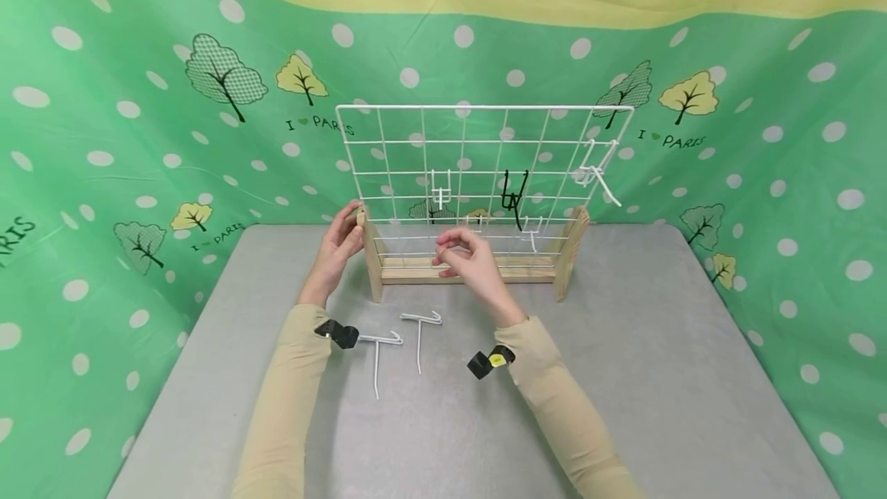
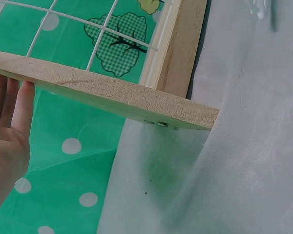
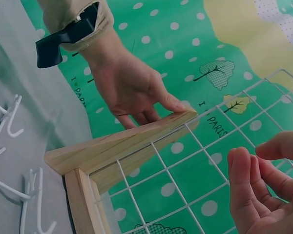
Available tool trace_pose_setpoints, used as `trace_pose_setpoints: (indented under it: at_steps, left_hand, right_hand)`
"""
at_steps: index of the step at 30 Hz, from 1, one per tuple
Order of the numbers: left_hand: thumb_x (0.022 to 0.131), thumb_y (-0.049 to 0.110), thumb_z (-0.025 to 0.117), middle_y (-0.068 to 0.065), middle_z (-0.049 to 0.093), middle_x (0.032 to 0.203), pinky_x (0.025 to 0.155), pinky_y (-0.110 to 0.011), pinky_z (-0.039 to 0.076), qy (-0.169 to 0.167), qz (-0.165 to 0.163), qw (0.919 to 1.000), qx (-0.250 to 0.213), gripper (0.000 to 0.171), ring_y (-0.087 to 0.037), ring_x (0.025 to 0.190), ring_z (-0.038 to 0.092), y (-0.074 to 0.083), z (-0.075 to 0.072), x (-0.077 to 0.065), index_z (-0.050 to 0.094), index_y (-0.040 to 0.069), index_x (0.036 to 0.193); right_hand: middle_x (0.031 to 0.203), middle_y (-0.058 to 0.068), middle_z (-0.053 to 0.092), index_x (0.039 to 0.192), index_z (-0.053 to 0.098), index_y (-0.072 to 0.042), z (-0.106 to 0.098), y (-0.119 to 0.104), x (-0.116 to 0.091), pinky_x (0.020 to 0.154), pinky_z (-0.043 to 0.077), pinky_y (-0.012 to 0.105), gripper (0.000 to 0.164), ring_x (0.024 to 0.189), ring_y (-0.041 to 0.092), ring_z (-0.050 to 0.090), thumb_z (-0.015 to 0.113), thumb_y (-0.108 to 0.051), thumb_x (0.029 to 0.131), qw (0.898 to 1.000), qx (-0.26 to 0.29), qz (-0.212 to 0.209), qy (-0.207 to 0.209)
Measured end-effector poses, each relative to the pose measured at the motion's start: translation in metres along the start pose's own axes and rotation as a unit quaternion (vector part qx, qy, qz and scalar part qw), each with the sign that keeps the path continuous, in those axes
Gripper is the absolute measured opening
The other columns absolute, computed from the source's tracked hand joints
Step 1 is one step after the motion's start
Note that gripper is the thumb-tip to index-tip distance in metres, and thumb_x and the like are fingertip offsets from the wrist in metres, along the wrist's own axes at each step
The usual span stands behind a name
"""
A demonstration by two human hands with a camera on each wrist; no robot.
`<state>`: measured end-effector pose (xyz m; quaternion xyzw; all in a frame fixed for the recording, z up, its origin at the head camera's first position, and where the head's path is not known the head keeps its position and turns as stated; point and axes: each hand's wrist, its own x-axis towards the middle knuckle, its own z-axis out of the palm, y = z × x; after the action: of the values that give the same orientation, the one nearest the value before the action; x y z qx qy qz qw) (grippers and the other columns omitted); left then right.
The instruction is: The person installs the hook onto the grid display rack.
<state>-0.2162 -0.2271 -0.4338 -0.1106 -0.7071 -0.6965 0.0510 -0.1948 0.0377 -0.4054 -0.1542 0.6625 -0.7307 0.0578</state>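
A white wire grid rack stands on wooden side supports. My left hand grips the left wooden upright, its thumb on the edge and fingertips against the outer side, as the right wrist view shows. In front of the grid's lower middle is my right hand, fingers loosely bent, with nothing visible between thumb and fingers. On the grid hang a white hook, a black hook, another white hook low down, and one at the right edge. A further white piece behind the right hand is partly hidden.
Two loose white hooks lie on the grey tabletop between the forearms. A black wrist camera is strapped to the left sleeve, another to the right. Behind the rack hangs a green dotted cloth.
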Motion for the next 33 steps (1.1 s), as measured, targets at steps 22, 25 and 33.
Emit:
trace_pose_setpoints:
  at_steps: [22, 25, 33]
  left_hand:
    - [0.104, 0.014, 0.045, -0.021, 0.038, 0.143, 0.106, -0.057, 0.033, 0.009, -0.005, 0.9998, -0.017, 0.050, -0.030, 0.130, 0.038, -0.021, -0.007, 0.007, 0.029, 0.012, 0.151]
    - [0.104, 0.014, 0.045, -0.021, 0.038, 0.144, 0.106, -0.057, 0.033, 0.007, -0.004, 0.9998, -0.016, 0.050, -0.031, 0.131, 0.037, -0.021, -0.008, 0.007, 0.029, 0.012, 0.151]
    - [0.104, 0.009, 0.042, -0.029, 0.034, 0.144, 0.106, -0.059, 0.032, 0.000, -0.006, 0.9999, -0.011, 0.049, -0.033, 0.130, 0.037, 0.004, 0.001, -0.001, 0.027, 0.005, 0.150]
  right_hand:
    - [0.099, 0.033, 0.058, 0.110, 0.055, 0.020, 0.003, -0.002, -0.029, 0.069, 0.059, 0.043, 0.022, 0.083, 0.034, 0.066, 0.054, 0.011, 0.090, 0.997, -0.040, 0.051, -0.032]
    - [0.096, 0.028, 0.059, 0.110, 0.055, 0.019, 0.004, 0.009, -0.030, 0.066, 0.059, 0.038, 0.022, 0.082, 0.030, 0.066, 0.055, 0.011, 0.089, 0.997, -0.038, 0.059, -0.034]
    - [0.095, 0.025, 0.060, 0.108, 0.057, 0.014, 0.009, 0.048, -0.030, 0.064, 0.059, 0.042, 0.020, 0.074, 0.018, 0.065, 0.058, 0.007, 0.089, 0.997, -0.041, 0.062, -0.035]
